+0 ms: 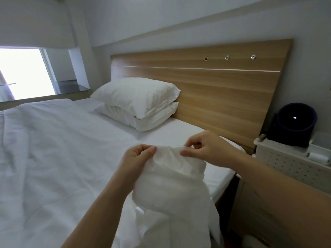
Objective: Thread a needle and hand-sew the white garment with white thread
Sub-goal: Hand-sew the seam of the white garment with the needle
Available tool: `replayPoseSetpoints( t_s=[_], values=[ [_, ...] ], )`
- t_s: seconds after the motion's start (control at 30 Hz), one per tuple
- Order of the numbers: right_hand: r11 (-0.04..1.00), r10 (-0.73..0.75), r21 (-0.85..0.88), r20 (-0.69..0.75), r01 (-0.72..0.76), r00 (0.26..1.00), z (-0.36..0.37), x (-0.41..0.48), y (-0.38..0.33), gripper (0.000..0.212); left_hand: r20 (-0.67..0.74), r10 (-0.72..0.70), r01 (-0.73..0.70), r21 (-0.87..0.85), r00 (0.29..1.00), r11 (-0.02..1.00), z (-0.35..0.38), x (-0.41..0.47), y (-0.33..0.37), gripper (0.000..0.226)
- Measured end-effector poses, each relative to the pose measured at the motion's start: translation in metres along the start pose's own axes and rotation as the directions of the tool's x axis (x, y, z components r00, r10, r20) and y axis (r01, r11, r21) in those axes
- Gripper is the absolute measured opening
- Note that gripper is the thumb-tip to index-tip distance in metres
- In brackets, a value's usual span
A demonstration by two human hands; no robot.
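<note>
- The bed [53, 158] fills the whole left and middle, all white. That's the open room, so I'd swing the long pulls toward the left or the far side.
- The headboard [223, 86] runs across the far side. It's well apart from the hands, so no worry there.
- Two stacked pillows [138, 97] sit far and a bit left, also out of reach of the work.
- The garment [170, 185] is bunched up and held in the air, near middle. It's over the bed's right edge and the rest hangs down toward the bottom.
- A white basket [286, 161] with holes sits on the right with a dark round gadget [295, 126] on it. It's near the right forearm, so a wide pull to the right could clip it.
- The left hand [138, 156] has its fingers curled tight on a fold. I'd use it to hold that edge taut and flat.
- The right hand [202, 149] pinches the needle at the fabric's top edge.
- A small white roll [317, 156] on the basket might be the thread spool.
- The needle [179, 145] is a thin sliver poking left out of the right fingers, just above the cloth. Take small, even bites and point it away from the left fingertips.
- The thread is white on white and I honestly can't see it, so feel for tangles before tugging.
</note>
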State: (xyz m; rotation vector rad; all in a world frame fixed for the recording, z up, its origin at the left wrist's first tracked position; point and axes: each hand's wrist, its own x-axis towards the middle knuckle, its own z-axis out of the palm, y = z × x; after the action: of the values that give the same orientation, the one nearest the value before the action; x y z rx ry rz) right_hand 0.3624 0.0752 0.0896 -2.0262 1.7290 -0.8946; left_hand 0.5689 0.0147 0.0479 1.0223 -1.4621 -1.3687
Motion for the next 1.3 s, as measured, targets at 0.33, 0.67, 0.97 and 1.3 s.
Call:
replayPoseSetpoints(
  t_s=[0.33,0.67,0.97,1.3],
  values=[
    [0.996,0.087,0.017,-0.099,-0.086,0.991,-0.028,0.007,0.034,0.016,0.000,0.148,-0.142,0.293,0.989,0.945,-0.009,0.007,0.003,0.023],
    [0.900,0.128,0.409,0.087,-0.152,0.988,-0.035,0.005,0.029,0.018,0.200,0.128,-0.178,0.254,0.971,0.951,0.001,-0.002,0.022,0.006],
    [0.825,0.068,0.550,0.131,-0.130,0.989,-0.041,0.003,0.028,0.031,0.078,0.256,-0.267,0.358,0.964,0.895,-0.011,0.004,0.017,0.029],
    [0.869,0.147,0.391,0.380,-0.303,0.913,-0.055,-0.007,0.040,0.025,0.236,0.106,-0.167,0.255,0.966,0.952,-0.009,-0.005,0.021,0.026]
  ],
)
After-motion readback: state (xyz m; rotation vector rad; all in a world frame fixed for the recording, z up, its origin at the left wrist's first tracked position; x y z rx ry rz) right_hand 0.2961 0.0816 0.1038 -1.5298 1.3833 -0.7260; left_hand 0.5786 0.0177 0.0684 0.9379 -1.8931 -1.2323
